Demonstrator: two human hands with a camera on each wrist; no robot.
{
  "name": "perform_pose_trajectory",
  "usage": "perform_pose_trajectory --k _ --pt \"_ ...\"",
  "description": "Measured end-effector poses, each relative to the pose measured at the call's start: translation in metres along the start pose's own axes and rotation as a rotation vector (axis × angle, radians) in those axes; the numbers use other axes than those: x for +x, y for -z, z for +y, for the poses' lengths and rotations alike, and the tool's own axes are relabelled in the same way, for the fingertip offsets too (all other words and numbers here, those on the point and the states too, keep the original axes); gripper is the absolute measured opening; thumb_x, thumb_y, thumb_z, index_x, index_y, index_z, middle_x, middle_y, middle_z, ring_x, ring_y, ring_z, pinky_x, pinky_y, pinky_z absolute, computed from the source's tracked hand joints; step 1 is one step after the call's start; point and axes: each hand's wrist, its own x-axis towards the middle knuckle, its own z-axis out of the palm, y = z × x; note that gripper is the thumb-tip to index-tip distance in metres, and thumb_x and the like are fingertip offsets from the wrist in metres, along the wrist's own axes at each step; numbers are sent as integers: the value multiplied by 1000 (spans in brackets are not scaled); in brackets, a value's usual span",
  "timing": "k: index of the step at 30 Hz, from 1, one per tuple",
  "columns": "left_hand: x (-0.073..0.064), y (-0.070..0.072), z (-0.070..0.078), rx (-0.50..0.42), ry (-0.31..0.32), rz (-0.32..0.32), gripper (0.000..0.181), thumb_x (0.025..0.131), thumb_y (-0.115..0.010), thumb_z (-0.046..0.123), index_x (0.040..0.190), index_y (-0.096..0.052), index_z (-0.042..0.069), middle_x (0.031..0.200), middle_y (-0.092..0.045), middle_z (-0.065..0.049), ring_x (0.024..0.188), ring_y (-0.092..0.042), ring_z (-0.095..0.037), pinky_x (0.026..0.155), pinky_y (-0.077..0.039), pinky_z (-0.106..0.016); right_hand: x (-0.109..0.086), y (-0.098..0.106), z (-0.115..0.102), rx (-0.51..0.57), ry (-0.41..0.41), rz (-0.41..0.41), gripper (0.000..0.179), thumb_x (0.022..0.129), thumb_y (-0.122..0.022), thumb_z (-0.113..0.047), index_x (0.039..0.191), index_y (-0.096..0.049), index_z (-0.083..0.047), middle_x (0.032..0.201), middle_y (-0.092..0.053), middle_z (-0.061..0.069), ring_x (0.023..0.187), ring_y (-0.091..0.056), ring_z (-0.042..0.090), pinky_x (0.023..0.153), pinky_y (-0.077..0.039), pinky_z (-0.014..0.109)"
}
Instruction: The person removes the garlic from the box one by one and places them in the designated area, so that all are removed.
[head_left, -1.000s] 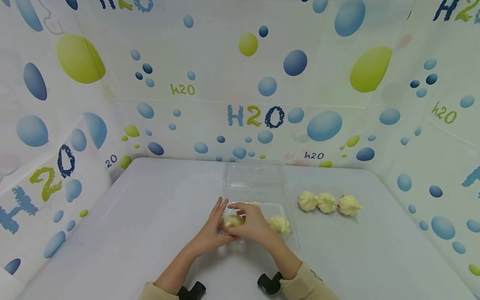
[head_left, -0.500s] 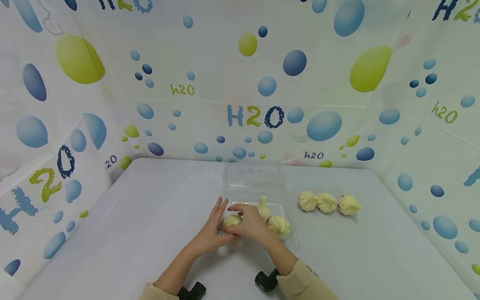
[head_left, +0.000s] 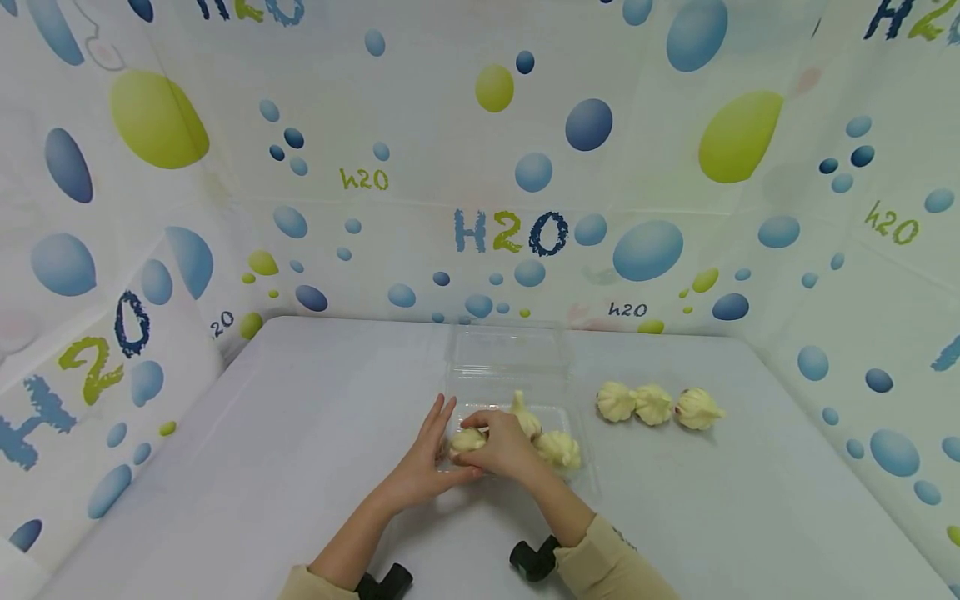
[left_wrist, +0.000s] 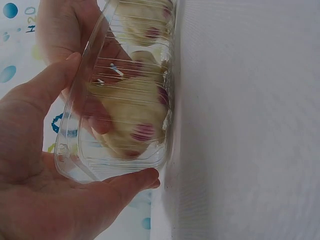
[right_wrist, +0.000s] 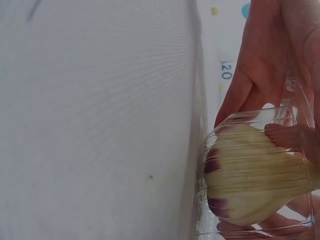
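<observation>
White backdrop (head_left: 420, 108), blue and green dots, H2O lettering; before it, white table (head_left: 262, 433). On table: clear container (head_left: 558, 415), its clear lid (head_left: 510, 350) folded back on far side. Left hand (head_left: 427, 467): fingers straight and spread, braced at container's left end. Right hand (head_left: 501, 446): fingers curled, grasping pale garlic-like bulb (head_left: 467, 442) inside that end. Two more bulbs (head_left: 557, 450) in container; row of three (head_left: 653, 405) on table, to its right.

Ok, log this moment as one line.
left hand: touches container; right hand: grips garlic bulb inside; lid: open; two more bulbs: inside; three bulbs: on table
</observation>
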Motion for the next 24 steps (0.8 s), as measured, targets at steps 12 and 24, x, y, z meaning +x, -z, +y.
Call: perform_pose_trajectory --k 12,24 --pt "0 1 3 -14 21 -8 97 77 -74 27 148 -9 15 152 6 -12 136 -6 -37 98 -33 -54 0 5 0 46 -10 51 45 65 -81 -21 104 -66 -4 102 -66 5 92 -61 23 73 -49 32" --pt "0 0 3 -21 31 -3 96 78 -74 24 148 -9 10 152 6 -15 136 -5 -38 99 -30 -54 -6 15 -1 141 45 117 47 68 -81 -20 108 -65 -1 107 -64 9 92 -61 27 76 -51 35"
